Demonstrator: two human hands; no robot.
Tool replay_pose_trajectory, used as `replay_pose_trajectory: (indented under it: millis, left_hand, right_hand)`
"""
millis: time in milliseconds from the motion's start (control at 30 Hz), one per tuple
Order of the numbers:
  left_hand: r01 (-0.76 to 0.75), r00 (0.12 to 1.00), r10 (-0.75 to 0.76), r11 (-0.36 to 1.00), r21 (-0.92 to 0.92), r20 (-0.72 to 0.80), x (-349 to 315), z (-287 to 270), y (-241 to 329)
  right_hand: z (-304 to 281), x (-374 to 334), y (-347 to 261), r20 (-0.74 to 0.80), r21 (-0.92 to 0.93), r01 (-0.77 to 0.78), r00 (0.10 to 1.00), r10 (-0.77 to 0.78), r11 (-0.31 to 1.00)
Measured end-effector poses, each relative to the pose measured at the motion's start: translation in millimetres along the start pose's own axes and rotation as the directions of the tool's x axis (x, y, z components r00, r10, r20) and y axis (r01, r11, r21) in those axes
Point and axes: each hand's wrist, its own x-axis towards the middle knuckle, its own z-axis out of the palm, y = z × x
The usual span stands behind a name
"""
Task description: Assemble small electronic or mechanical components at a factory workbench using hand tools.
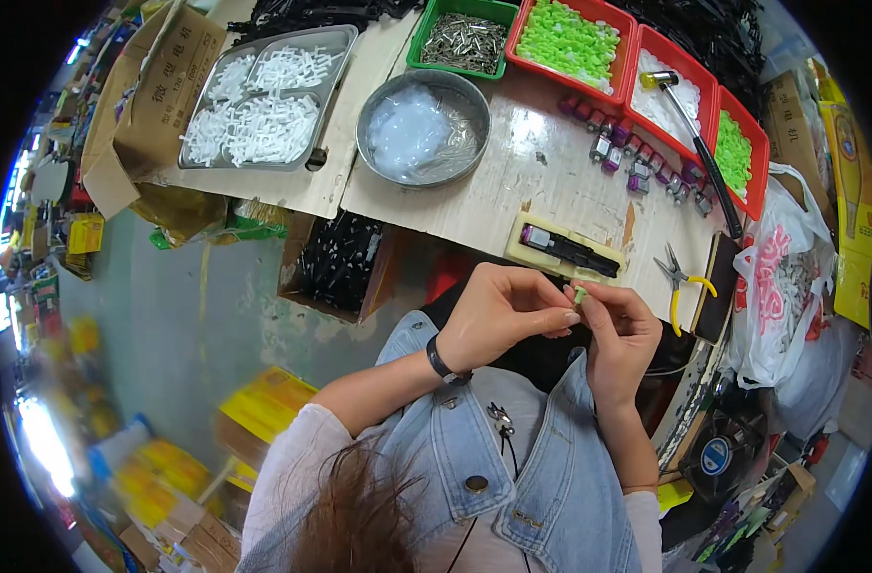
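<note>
Hands' grips pinch a small green part (pixel 579 294) above the cluttered wooden workbench (pixel 551 172).

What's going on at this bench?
A person sits at a cluttered workbench, both hands raised close together over the lap. The left hand and right hand pinch a tiny green part between their fingers. Just beyond lies a cream jig holding a black piece, yellow-handled pliers beside it, and trays of green parts farther back.
</note>
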Motion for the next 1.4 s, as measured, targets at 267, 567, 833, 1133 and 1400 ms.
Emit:
replay_pose_trajectory:
  millis: [267,567,833,1133,1400]
  left_hand:
    - [-0.008,1.0,0.005,0.992,-0.127,-0.024,6.3,-3.0,-11.6]
    - [-0.038,0.993,0.031,0.997,-0.06,-0.114,9.9,-11.9,-15.4]
    - [-0.176,0.952,0.262,0.891,0.419,-0.157,5.0,-21.8,-10.2]
    - [-0.664,0.582,0.714,0.141,0.734,0.389,47.0,-46.5,-21.6]
    - [-0.656,0.614,0.517,-0.086,0.75,0.596,49.4,-45.9,-1.9]
  right_hand:
    - [-6.9,4.7,7.5,0.147,-0.297,0.311,0.949,-0.279,0.903]
    - [-7.1,25.1,0.0,0.228,-0.305,-0.148,0.948,0.223,0.941]
    - [-8.9,63.3,14.3,0.312,-0.672,0.441,0.897,-0.312,0.595]
    - [-2.9,73.8,15.3,0.359,-0.728,0.44,0.898,-0.256,0.525]
    - [-7.3,69.7,17.2,0.359,-0.746,0.468,0.882,-0.305,0.474]
